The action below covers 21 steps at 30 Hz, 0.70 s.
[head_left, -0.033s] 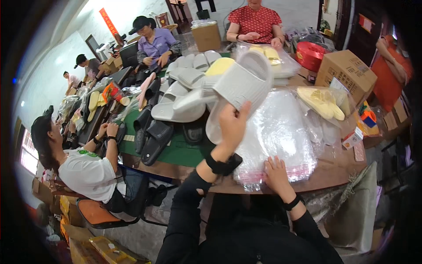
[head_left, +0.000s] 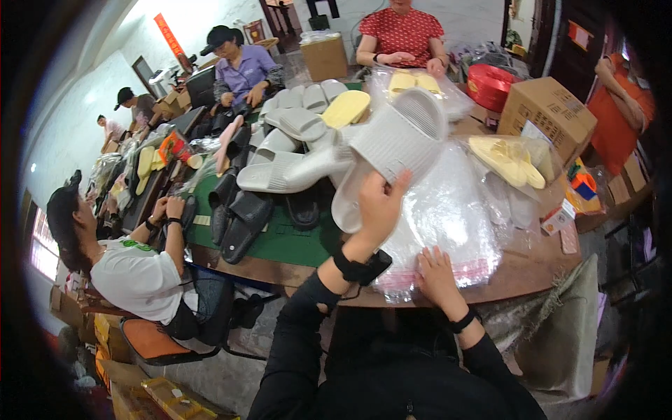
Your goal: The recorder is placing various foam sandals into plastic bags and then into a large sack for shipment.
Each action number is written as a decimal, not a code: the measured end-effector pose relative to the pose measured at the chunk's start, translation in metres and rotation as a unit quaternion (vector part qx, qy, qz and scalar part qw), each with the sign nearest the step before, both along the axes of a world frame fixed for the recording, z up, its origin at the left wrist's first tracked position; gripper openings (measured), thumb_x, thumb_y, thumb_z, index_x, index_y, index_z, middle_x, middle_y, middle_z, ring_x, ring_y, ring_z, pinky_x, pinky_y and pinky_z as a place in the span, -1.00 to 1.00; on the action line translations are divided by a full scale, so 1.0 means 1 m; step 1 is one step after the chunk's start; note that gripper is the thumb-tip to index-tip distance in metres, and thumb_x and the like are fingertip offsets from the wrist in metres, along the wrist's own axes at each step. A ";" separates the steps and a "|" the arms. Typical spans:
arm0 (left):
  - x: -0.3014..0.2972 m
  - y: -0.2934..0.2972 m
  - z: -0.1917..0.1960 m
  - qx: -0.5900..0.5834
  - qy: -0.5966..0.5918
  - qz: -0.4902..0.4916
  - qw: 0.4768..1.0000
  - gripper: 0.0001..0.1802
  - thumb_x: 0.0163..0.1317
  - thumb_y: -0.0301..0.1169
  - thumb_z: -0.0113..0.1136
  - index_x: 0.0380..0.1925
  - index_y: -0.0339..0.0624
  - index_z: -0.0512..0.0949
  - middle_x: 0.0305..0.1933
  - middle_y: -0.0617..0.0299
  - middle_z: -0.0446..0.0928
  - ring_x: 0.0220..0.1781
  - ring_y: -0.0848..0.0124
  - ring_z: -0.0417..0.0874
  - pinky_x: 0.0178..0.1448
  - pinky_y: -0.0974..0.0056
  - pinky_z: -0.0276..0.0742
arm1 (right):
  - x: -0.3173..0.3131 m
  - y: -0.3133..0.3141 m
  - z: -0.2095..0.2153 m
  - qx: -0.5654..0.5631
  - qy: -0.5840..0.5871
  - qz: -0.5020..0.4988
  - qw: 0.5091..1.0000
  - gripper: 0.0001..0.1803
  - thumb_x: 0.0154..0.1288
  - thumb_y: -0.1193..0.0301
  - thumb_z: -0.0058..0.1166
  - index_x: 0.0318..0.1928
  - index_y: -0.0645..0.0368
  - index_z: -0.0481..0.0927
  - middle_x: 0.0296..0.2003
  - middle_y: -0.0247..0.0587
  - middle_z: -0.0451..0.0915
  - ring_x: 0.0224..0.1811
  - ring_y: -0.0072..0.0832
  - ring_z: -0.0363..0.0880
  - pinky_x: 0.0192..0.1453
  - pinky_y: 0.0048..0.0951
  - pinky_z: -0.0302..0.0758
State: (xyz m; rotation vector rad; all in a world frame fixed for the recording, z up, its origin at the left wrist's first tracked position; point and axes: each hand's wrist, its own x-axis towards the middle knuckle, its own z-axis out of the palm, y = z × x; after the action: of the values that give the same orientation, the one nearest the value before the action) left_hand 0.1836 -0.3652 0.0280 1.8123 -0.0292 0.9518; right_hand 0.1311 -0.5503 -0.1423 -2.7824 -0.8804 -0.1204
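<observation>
My left hand is closed on a pair of light grey slide slippers, held tilted above the table with the ribbed strap of one facing up. The second slipper of the pair shows partly behind it. Fingers spread, my right hand lies flat near the pink-striped edge of a stack of clear plastic bags. Left of the held pair, more grey slippers are heaped with a yellow slipper. Black slippers rest on the green mat.
Bagged yellow slippers lie right of the bag stack, near a cardboard box and a red round container. Across the table sit people in red and purple. A person in white works at the left.
My left hand has shifted slightly to the right with the grey slippers, and the upper one has turned a little. My right hand stays on the plastic bags.
</observation>
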 end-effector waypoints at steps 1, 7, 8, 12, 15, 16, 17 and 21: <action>-0.005 -0.018 -0.011 0.004 0.036 -0.064 0.997 -0.73 0.23 -0.29 0.24 -0.36 -0.34 0.56 -0.53 0.20 0.47 -0.48 0.46 0.41 -0.39 0.31 0.33 | 0.001 0.000 0.001 0.020 -0.004 0.007 1.000 -0.47 0.23 0.22 0.05 0.16 0.21 0.39 0.25 0.02 0.33 0.35 0.03 0.18 0.41 0.08 0.05; -0.022 -0.049 -0.100 0.135 0.170 -0.261 0.940 -0.76 0.21 -0.39 0.17 -0.19 -0.34 0.55 -0.28 -0.07 0.54 -0.21 0.05 0.56 -0.11 0.14 0.45 | -0.011 -0.012 0.041 0.118 0.072 0.049 0.989 -0.47 0.20 0.25 0.09 0.14 0.24 0.41 0.20 0.03 0.37 0.33 -0.02 0.22 0.39 0.01 0.09; -0.029 -0.050 -0.110 0.148 0.111 -0.272 0.944 -0.75 0.20 -0.40 0.15 -0.17 -0.31 0.55 -0.31 -0.07 0.53 -0.23 0.01 0.55 -0.13 0.11 0.45 | -0.012 -0.017 0.050 0.140 0.080 0.074 0.984 -0.51 0.19 0.27 0.10 0.09 0.25 0.45 0.15 0.04 0.43 0.28 -0.04 0.29 0.35 -0.02 0.15; -0.075 -0.043 -0.098 0.264 0.100 -0.223 0.933 -0.74 0.18 -0.41 0.13 -0.13 -0.27 0.54 -0.33 -0.04 0.50 -0.25 0.01 0.53 -0.17 0.06 0.43 | -0.014 -0.033 0.099 0.337 0.096 0.022 0.936 -0.72 0.09 0.42 0.17 -0.15 0.22 0.58 -0.21 -0.03 0.59 -0.09 -0.09 0.53 0.16 -0.14 0.33; -0.093 -0.024 -0.110 0.330 0.264 -0.239 0.874 -0.64 0.14 -0.35 0.19 -0.05 -0.20 0.51 -0.12 -0.05 0.47 -0.12 0.02 0.49 -0.11 0.05 0.41 | 0.009 -0.021 0.135 0.243 -0.140 -0.004 0.960 -0.43 -0.03 0.44 0.25 0.09 0.10 0.49 0.08 -0.04 0.46 0.14 -0.06 0.38 0.19 -0.16 0.32; -0.097 -0.022 -0.115 0.332 0.267 -0.242 0.872 -0.64 0.14 -0.35 0.19 -0.05 -0.20 0.51 -0.12 -0.05 0.47 -0.12 0.02 0.49 -0.11 0.05 0.41 | 0.022 -0.014 0.136 0.196 -0.166 -0.017 0.966 -0.40 -0.04 0.45 0.24 0.12 0.07 0.47 0.14 -0.04 0.40 0.19 -0.02 0.31 0.22 -0.13 0.28; -0.101 -0.019 -0.119 0.416 0.214 -0.226 0.854 -0.58 0.13 -0.31 0.22 0.01 -0.16 0.49 -0.02 -0.07 0.44 -0.05 0.03 0.48 -0.07 0.03 0.40 | 0.036 -0.007 0.131 0.149 -0.190 -0.029 0.970 -0.36 -0.05 0.46 0.23 0.16 0.04 0.45 0.20 -0.04 0.34 0.24 0.02 0.25 0.26 -0.10 0.24; -0.114 -0.023 -0.132 0.526 0.166 -0.204 0.809 -0.38 0.14 -0.18 0.21 0.22 -0.04 0.36 0.21 -0.11 0.34 0.16 0.06 0.42 0.07 0.01 0.36 | 0.092 -0.008 0.102 0.055 -0.234 -0.022 0.970 -0.36 0.00 0.53 0.11 0.20 -0.04 0.43 0.11 -0.07 0.44 0.14 -0.03 0.38 0.20 -0.17 0.32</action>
State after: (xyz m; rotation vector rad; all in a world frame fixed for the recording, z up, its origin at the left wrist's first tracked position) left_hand 0.0694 -0.3878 -0.1044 2.7945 -0.8442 0.2452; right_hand 0.2226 -0.5582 -0.0407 -2.7082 -0.8737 -0.8352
